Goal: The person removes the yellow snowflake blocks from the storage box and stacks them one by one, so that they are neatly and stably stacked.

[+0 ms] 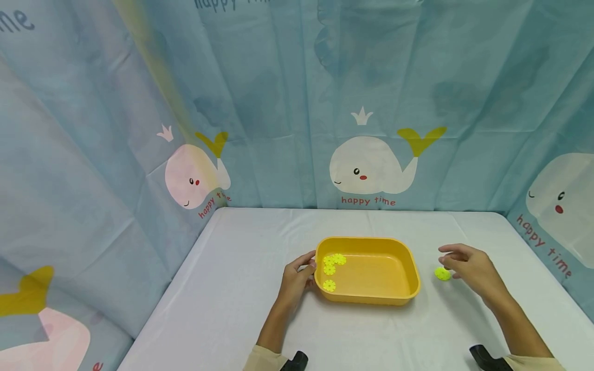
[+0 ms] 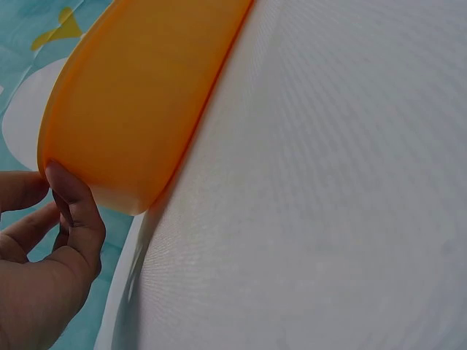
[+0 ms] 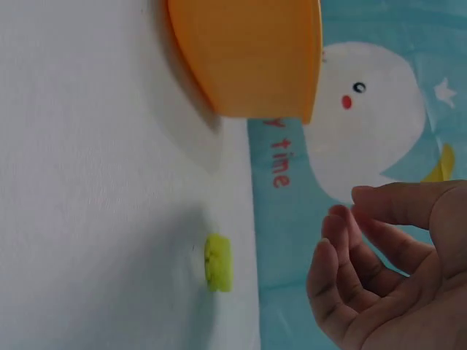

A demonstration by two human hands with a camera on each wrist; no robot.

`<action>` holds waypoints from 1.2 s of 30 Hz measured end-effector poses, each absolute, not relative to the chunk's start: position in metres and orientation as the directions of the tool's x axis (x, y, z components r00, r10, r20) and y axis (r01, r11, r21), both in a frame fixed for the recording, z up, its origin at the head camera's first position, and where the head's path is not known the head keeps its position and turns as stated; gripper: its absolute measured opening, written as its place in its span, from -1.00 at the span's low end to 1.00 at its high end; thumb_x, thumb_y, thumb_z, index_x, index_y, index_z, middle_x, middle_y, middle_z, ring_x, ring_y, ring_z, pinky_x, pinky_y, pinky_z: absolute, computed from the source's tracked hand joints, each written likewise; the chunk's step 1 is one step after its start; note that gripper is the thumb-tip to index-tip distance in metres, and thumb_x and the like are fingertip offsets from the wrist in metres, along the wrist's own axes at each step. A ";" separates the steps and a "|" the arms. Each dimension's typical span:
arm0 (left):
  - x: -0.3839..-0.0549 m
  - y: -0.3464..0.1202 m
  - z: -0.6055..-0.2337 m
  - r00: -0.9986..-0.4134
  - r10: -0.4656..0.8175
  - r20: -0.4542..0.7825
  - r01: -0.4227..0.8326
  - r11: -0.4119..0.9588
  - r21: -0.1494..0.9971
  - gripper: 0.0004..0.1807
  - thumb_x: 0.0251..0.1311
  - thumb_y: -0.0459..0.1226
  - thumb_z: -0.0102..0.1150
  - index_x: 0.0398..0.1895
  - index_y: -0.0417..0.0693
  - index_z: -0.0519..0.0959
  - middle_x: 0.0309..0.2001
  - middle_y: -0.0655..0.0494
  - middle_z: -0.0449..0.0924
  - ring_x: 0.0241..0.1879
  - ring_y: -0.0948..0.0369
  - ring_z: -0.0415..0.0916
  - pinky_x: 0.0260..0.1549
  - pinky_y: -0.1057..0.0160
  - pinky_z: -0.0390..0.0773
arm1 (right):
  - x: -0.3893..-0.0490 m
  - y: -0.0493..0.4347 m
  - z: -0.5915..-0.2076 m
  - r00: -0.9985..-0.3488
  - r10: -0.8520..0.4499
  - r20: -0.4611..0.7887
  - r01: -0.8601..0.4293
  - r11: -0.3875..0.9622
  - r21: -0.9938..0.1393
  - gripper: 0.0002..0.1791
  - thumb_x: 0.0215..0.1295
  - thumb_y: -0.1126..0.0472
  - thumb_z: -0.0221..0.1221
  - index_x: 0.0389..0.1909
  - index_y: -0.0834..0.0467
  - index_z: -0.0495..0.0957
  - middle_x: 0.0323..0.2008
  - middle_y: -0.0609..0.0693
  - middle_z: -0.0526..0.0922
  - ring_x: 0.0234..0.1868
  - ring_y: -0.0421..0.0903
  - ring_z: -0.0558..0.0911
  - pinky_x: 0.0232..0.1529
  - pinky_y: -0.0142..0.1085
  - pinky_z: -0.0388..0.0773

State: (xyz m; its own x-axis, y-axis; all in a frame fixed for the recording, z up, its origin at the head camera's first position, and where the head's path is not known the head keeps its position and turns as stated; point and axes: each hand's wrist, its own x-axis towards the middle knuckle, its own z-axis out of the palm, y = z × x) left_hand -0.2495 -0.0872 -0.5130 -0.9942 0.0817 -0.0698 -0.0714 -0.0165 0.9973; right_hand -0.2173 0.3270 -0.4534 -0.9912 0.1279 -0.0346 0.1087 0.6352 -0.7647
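Note:
A shallow orange-yellow plastic tray (image 1: 371, 298) rests on the white table. My left hand (image 1: 293, 281) grips its left rim between thumb and fingers, as the left wrist view shows on the tray's end wall (image 2: 124, 109). Inside, along the tray's left side, lie several small bright yellow flower-shaped pieces (image 1: 329, 270). To the right of the tray my right hand (image 1: 474, 269) hovers, its fingers loosely bent and nothing between them. Below it on the table sits a yellow-green piece (image 1: 442, 273), thick in the right wrist view (image 3: 218, 262); whether it is a stack I cannot tell.
A white cloth covers the table (image 1: 223, 288). Behind and at both sides hangs a blue curtain (image 1: 278, 103) printed with whales. A black wrist strap piece (image 1: 487, 358) sits by the right sleeve (image 1: 533, 363).

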 end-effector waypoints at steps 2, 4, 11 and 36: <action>-0.249 -0.087 -0.513 -0.994 0.081 -0.070 -0.071 -0.013 0.997 -0.52 0.49 -0.23 0.16 0.43 -0.04 0.57 0.11 -0.05 0.49 -0.22 0.16 0.52 -0.31 0.32 0.60 | -0.216 0.321 -0.452 -0.992 0.130 -0.008 0.088 0.630 -0.772 -0.48 0.60 0.08 0.11 0.34 0.39 0.50 0.03 0.32 0.72 -0.13 0.02 0.72 -0.25 -0.39 0.70; -0.249 -0.087 -0.514 -0.994 0.081 -0.070 -0.071 -0.012 0.997 -0.52 0.49 -0.22 0.16 0.43 -0.03 0.57 0.12 -0.05 0.49 -0.20 0.15 0.53 -0.30 0.31 0.61 | -0.214 0.314 -0.451 -0.992 0.123 0.023 0.059 0.627 -0.777 -0.50 0.60 0.08 0.13 0.33 0.36 0.51 0.02 0.30 0.72 -0.15 -0.03 0.72 -0.26 -0.39 0.70; -0.249 -0.088 -0.514 -0.994 0.084 -0.065 -0.067 -0.015 0.998 -0.52 0.50 -0.23 0.16 0.43 -0.05 0.57 0.12 -0.05 0.48 -0.22 0.17 0.53 -0.29 0.32 0.62 | -0.212 0.290 -0.446 -0.990 0.085 0.116 -0.041 0.603 -0.796 -0.57 0.57 0.10 0.18 0.27 0.29 0.58 -0.03 0.21 0.74 -0.24 -0.22 0.69 -0.25 -0.35 0.72; -0.250 -0.088 -0.514 -0.995 0.081 -0.058 -0.058 0.001 0.998 -0.53 0.49 -0.23 0.15 0.43 -0.05 0.57 0.09 -0.04 0.49 -0.22 0.18 0.53 -0.32 0.33 0.61 | -0.232 0.222 -0.457 -0.980 -0.136 0.148 -0.195 0.464 -0.864 -0.63 0.44 0.13 0.36 0.14 0.23 0.66 -0.17 0.09 0.75 -0.14 0.13 0.73 -0.23 -0.26 0.74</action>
